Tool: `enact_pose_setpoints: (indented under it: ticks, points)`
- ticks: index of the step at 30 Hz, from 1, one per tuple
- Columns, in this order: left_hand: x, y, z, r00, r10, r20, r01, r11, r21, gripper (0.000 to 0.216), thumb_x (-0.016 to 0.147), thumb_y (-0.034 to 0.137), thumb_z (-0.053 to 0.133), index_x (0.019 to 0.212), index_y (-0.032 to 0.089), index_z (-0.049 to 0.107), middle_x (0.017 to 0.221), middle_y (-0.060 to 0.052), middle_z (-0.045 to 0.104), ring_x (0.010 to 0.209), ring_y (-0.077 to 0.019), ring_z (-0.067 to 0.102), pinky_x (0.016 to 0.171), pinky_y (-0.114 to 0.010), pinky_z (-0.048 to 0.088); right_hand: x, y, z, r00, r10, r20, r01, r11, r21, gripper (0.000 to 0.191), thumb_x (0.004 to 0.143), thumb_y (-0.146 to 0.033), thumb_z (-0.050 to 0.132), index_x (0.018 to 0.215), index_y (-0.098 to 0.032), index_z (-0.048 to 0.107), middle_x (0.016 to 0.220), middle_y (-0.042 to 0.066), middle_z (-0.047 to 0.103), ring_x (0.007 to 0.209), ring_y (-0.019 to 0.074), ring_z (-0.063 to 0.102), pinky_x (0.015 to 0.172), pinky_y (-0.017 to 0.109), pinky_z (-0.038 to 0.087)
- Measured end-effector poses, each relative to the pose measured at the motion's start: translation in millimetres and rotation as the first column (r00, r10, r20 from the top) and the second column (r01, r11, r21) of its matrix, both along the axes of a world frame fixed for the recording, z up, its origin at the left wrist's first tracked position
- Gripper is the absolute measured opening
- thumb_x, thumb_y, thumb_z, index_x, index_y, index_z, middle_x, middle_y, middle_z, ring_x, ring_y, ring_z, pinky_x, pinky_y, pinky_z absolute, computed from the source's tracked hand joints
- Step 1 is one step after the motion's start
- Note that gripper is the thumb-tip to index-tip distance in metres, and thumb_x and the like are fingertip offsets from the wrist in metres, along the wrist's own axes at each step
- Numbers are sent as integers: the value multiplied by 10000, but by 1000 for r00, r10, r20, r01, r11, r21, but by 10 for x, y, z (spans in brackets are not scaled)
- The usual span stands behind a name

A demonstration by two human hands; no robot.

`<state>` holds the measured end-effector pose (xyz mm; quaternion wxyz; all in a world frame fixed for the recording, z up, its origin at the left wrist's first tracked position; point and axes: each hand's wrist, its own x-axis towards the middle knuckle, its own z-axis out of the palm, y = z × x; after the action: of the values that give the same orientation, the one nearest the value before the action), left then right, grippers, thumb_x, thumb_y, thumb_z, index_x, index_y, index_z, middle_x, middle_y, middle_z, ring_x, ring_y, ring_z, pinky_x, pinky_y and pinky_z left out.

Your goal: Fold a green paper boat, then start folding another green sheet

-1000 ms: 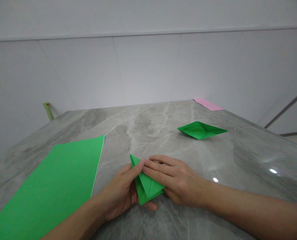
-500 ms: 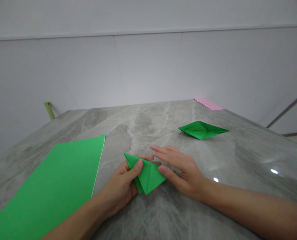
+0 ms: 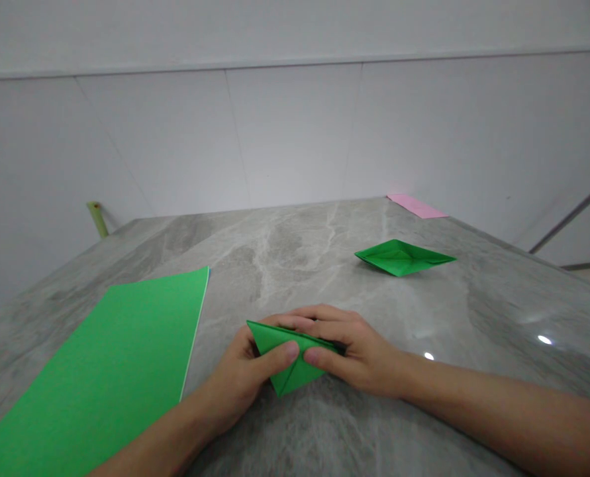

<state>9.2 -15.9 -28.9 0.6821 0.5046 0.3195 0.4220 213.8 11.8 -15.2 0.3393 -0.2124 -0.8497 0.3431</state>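
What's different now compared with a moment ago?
The right hand has moved left and closed onto the folded green paper, which the left hand also holds, its long edge now on top. The green paper boat, green sheet and pink paper stayed put.

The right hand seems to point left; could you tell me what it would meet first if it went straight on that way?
Probably the left hand: the right hand already touches the folded paper, and the left fingers lie just ahead, though depth is unclear.
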Motion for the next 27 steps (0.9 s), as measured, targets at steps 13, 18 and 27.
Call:
enact_pose_setpoints:
  ticks: [13,18,27]
  points:
    - [90,29,54,971,124,-206,-102,988,117,223,853,364,675,992,193,711,1080,-56,720,991,-219,632,858,-319,444,19,24,-95,999,-47,-15,47,999,13,245,942,-233,567,1139,-193,707,1187,77,633,1061,172,603,938,309,467]
    - [98,41,62,973,120,-195,-92,985,147,210,867,360,656,957,179,712,1041,-66,710,987,-224,632,825,-307,455,23,23,-109,998,-54,-22,55,998,17,257,938,-226,573,1158,-210,706,1174,72,639,1041,169,609,927,311,473]
    - [101,38,53,973,102,-207,-73,987,141,220,872,365,650,982,182,707,1046,-66,713,987,-224,635,823,-306,458,18,29,-109,997,-78,-13,79,997,20,300,938,-222,572,1215,-268,678,1174,55,641,1039,171,603,918,318,476]
